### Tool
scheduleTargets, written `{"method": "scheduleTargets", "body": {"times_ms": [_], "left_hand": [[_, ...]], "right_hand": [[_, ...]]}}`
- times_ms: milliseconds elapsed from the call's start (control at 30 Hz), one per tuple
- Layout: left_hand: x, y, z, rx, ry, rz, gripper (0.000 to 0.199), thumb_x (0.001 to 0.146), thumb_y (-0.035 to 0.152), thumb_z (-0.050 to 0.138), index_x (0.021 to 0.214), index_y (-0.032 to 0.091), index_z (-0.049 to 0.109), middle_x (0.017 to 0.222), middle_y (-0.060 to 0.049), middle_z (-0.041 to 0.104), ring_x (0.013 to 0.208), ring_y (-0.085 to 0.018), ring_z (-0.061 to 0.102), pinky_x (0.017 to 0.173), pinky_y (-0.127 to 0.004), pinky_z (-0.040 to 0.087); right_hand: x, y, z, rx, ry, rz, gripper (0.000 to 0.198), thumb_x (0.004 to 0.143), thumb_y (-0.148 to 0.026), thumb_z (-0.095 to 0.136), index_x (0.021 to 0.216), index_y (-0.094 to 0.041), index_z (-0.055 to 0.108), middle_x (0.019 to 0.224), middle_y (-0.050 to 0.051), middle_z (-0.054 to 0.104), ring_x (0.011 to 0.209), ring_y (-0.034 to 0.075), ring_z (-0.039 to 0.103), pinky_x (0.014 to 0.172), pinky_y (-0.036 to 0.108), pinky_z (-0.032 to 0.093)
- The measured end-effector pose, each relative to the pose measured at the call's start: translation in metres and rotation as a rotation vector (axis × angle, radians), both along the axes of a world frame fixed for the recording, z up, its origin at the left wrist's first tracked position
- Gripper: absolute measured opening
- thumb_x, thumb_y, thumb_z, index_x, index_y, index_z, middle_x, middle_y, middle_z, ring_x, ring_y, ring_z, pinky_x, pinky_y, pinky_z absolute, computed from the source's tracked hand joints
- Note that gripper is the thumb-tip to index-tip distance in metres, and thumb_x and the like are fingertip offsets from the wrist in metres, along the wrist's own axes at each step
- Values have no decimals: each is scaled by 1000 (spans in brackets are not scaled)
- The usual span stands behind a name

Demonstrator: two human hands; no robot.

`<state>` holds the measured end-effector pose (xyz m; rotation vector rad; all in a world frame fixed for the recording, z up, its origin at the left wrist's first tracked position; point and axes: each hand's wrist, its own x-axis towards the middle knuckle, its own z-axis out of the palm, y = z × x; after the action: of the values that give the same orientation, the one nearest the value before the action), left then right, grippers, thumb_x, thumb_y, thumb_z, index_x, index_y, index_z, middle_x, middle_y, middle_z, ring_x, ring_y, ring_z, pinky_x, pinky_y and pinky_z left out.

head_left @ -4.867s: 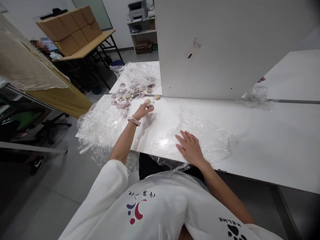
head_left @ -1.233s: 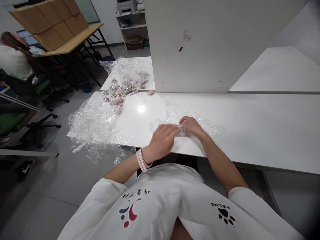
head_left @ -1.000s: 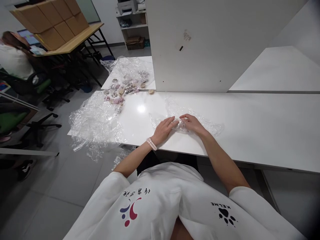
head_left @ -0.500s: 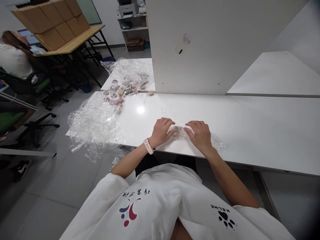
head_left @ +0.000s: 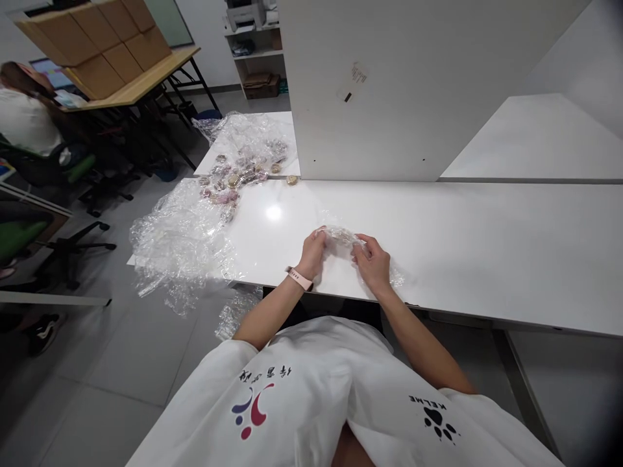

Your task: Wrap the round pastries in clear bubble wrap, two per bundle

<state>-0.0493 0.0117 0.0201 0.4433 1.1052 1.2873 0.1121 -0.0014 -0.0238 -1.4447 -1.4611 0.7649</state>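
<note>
A crumpled piece of clear plastic wrap stretches between my two hands, a little above the white table. Its left end is pinched by my left hand, which has a pale pink band on the wrist. My right hand grips the other end with curled fingers. Something brownish shows faintly through the wrap, but I cannot make out what it is. More clear film lies on the table beside my right hand.
A heap of clear plastic film covers the table's left end and hangs over its edge. Several small gold and pink wrapped pieces lie behind it. A white upright panel stands at the back. At far left a person sits near stacked cardboard boxes.
Both hands have closed on the plastic wrap and lifted it off the table. The wrap is now pulled lengthwise between them, where before it lay flat under spread fingers.
</note>
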Motion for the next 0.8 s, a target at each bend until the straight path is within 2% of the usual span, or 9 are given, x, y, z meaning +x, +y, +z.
{"method": "scheduleTargets", "body": {"times_ms": [67,133,267,367,433,533,600,700,800], "left_hand": [[7,-5,8,-66,-329,-107,19,92,31,62,89,13,66,77,-4,66,72,-15,64,72,-26,51],[8,-8,13,-74,-484,-194,22,94,32,59,89,12,65,81,-6,67,75,-14,66,74,-26,53],[-1,-3,19,-117,-398,-113,9,94,18,59,89,11,63,81,-4,68,76,-11,68,78,-23,54],[-10,1,28,30,-260,-28,12,95,23,59,102,14,63,97,-5,72,96,-14,70,90,-26,54],[-12,-4,35,195,-94,-39,25,94,31,63,115,18,61,117,-6,70,113,-18,66,97,-31,53],[-7,-21,41,287,67,-260,54,82,45,76,126,22,58,128,-7,66,118,-23,63,98,-36,52],[-3,-32,40,256,97,-440,62,71,47,84,121,19,60,120,-9,69,111,-24,66,96,-37,52],[2,-41,34,206,178,-543,57,65,45,88,107,16,61,104,-7,70,96,-20,66,89,-35,52],[2,-41,29,268,445,-547,47,69,44,85,98,17,59,97,-4,67,89,-18,64,83,-33,53]], "right_hand": [[-14,-4,5,161,-68,-58,38,97,-48,47,119,-23,65,93,5,72,81,20,69,75,35,58],[-23,-11,9,319,-192,-50,34,100,-37,43,122,-23,65,102,7,72,90,21,68,82,37,57],[-32,-43,19,439,-392,135,40,98,-25,46,136,-25,59,118,11,68,115,26,60,98,46,50],[-31,-71,23,295,-314,184,41,97,-34,50,137,-32,59,138,9,58,133,30,48,111,54,40],[-26,-78,25,58,-39,219,50,97,-49,46,145,-34,49,140,10,56,127,30,54,105,53,47],[-8,-66,33,-302,464,299,78,93,-76,17,154,-31,35,136,13,59,114,30,64,90,52,56],[8,-54,41,-386,635,358,93,86,-84,5,152,-28,38,135,13,61,115,30,64,90,51,57],[22,-50,52,-371,605,425,86,84,-82,43,151,-30,40,142,10,57,127,29,58,100,47,53],[22,-60,50,-364,498,397,82,78,-53,76,150,-35,41,142,4,57,127,26,58,106,43,51]]}}
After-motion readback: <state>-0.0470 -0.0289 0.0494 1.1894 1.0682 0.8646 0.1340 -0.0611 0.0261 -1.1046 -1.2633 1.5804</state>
